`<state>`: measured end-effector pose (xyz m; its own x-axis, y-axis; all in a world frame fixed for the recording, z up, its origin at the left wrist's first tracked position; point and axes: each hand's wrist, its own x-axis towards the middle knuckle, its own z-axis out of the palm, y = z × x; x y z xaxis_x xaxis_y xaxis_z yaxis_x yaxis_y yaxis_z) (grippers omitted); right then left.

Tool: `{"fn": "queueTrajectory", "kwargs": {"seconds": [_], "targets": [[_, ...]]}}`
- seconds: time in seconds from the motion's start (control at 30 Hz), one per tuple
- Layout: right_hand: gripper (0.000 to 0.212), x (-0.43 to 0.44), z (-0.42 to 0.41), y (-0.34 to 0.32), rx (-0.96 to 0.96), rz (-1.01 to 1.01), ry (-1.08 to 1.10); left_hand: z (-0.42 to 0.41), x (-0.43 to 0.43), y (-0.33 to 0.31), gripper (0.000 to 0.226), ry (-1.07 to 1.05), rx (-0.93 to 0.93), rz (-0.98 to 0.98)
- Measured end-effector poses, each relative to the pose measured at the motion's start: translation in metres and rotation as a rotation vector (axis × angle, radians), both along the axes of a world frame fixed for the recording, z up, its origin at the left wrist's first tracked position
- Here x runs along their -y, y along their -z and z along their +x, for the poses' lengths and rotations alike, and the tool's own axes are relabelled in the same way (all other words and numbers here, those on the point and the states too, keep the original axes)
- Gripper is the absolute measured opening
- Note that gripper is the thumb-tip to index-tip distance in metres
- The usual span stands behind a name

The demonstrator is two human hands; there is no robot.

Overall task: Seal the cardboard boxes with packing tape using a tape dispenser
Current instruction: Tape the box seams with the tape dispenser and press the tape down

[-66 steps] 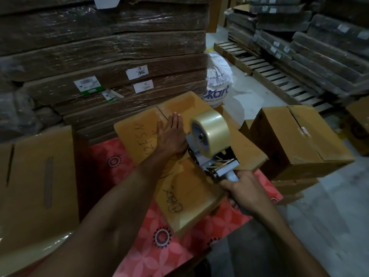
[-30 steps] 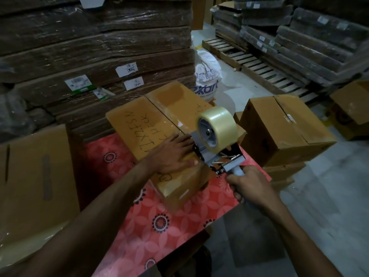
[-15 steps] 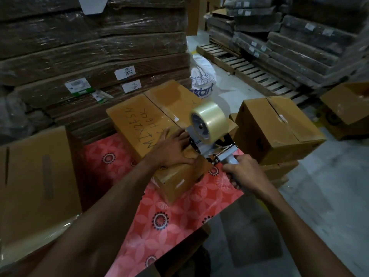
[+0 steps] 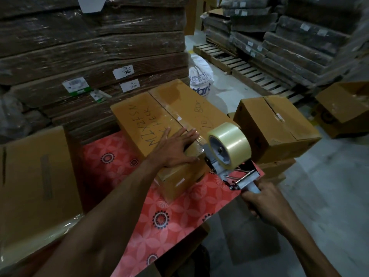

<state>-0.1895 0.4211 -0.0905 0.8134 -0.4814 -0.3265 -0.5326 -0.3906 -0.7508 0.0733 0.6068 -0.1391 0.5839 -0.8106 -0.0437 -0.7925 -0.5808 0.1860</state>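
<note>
Head view: left hand [image 4: 175,150] flat on box [image 4: 179,108], seam running away; right hand [image 4: 265,202] grips tape dispenser [image 4: 229,154], nose at box.

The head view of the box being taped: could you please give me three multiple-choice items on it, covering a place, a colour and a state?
1. Where does the left hand rest? A) on the handwritten box B) in a pocket C) on a shelf
2. What colour is the cloth under that box? A) blue B) red C) white
3. The right hand is A) hanging idle B) gripping the tape dispenser C) flat on the cloth
Answers: 1A, straight fingers lie on the box top; 2B, red floral print shows around it; 3B, its fingers curl round the handle.
</note>
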Motion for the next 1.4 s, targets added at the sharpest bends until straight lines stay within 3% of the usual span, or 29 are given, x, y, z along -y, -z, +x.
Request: {"fn": "queueTrajectory", "kwargs": {"seconds": [0.13, 0.8, 1.07, 1.2, 1.4], "targets": [[0.029, 0.0, -0.007, 0.004, 0.014, 0.014, 0.039, -0.002, 0.003, -0.006, 0.1, 0.008, 0.009, 0.027], [0.011, -0.004, 0.021, 0.075, 0.025, 0.271, 0.093, -0.023, 0.012, 0.01, 0.098, 0.014, 0.048, 0.022], [0.02, -0.03, 0.013, 0.104, 0.007, 0.633, 0.279, -0.025, 0.01, 0.007, 0.092, 0.02, 0.056, 0.023], [0.024, -0.014, 0.003, 0.123, 0.035, 0.512, 0.453, -0.029, 0.02, 0.008, 0.093, -0.093, -0.001, -0.036], [0.026, 0.029, 0.02, 0.158, 0.095, 0.239, 0.63, -0.045, 0.051, 0.004, 0.082, -0.307, 0.096, -0.073]]}}
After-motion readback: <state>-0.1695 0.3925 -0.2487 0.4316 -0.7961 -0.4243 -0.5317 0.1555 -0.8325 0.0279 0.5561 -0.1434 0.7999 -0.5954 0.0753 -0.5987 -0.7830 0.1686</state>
